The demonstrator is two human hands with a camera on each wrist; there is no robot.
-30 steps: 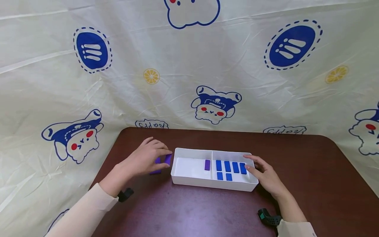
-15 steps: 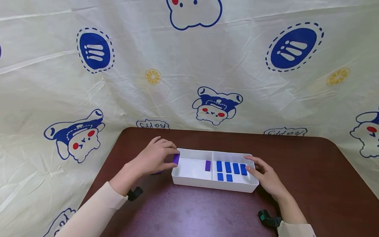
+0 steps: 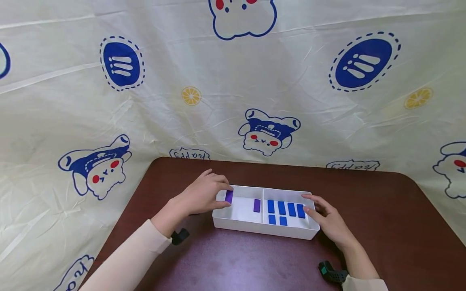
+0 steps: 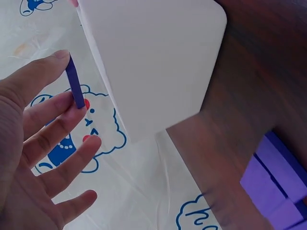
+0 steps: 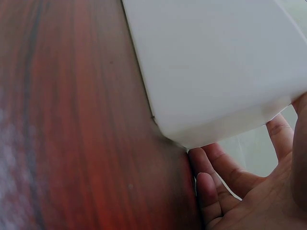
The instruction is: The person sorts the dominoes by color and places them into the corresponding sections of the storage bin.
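My left hand (image 3: 204, 195) pinches a small flat purple block (image 3: 229, 197) between thumb and fingertips. It holds the block over the left end of a white two-part box (image 3: 263, 231); the left wrist view shows the block (image 4: 75, 86) edge-on. One purple block (image 3: 257, 205) lies in the left compartment beside the divider. Blue blocks (image 3: 282, 208), several of them, lie in two rows in the right compartment. My right hand (image 3: 333, 222) grips the box's right end, thumb over the rim and fingers along the outer wall.
Several more purple blocks (image 4: 264, 184) lie together on the table left of the box, mostly hidden by my left arm in the head view. The brown table (image 3: 233, 262) ends at a patterned cloth (image 3: 218, 129) behind.
My left hand has carried the purple block rightward from beside the box to over its left compartment. The right hand has stayed at the box's right end.
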